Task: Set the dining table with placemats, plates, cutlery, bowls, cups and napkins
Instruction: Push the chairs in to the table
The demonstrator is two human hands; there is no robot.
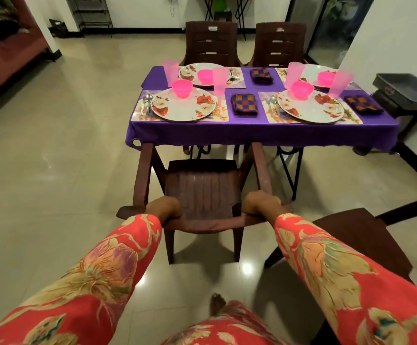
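I have both hands on the dark brown slatted plastic armchair (202,192), which faces the table with the purple tablecloth (252,133). My left hand (163,207) curls over the top of the backrest on the left and my right hand (261,201) grips it on the right, equally near. The chair's front legs stand just short of the table's near edge, below the near-left floral white plate (185,107) on its placemat (137,115). As I judge it, the push runs straight ahead, seat sliding under the cloth.

Head view, downward toward table (264,135)
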